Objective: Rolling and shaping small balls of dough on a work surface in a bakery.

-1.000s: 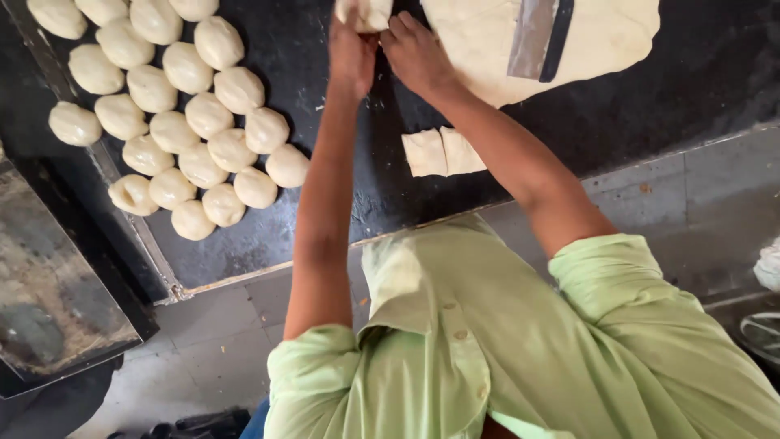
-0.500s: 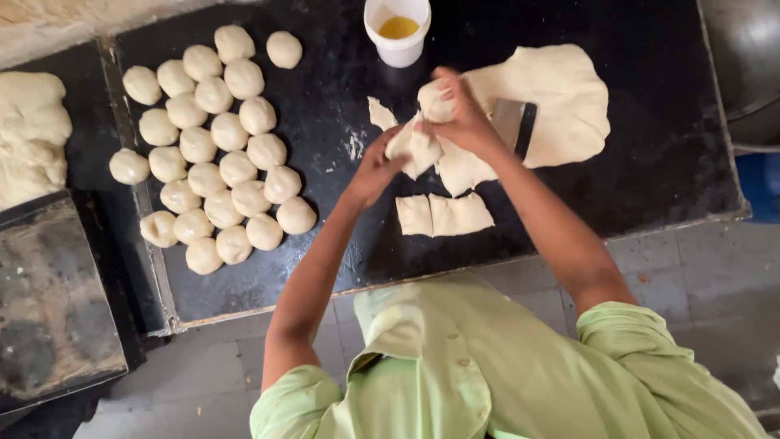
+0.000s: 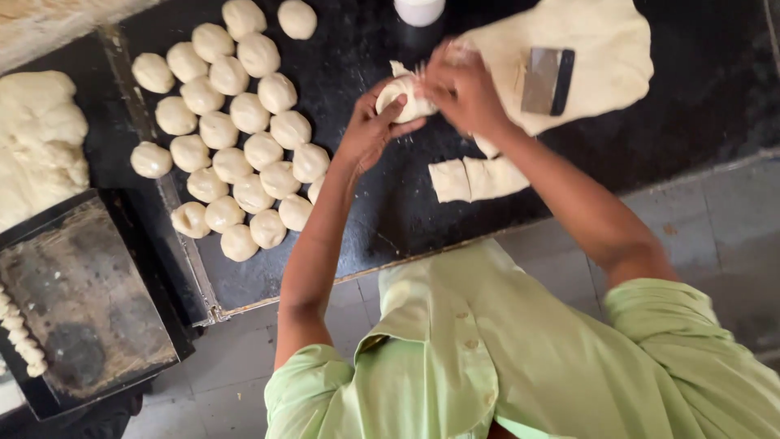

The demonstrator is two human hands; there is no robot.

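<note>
My left hand (image 3: 370, 130) cups the dough lump (image 3: 404, 97) from its near side, fingers curled, while my right hand (image 3: 463, 85) pinches its far top above the bench (image 3: 650, 138).

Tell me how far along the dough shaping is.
Done: rows of dough balls sit on the black worktop. In hand: left hand and right hand shape one dough piece. Left: two cut strips and the flat dough sheet.

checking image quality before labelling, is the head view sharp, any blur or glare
Head view: even, soft light, no glare on the dark worktop; dough balls crisp; slight motion blur where the right hand meets the dough piece held by the left hand.
</note>
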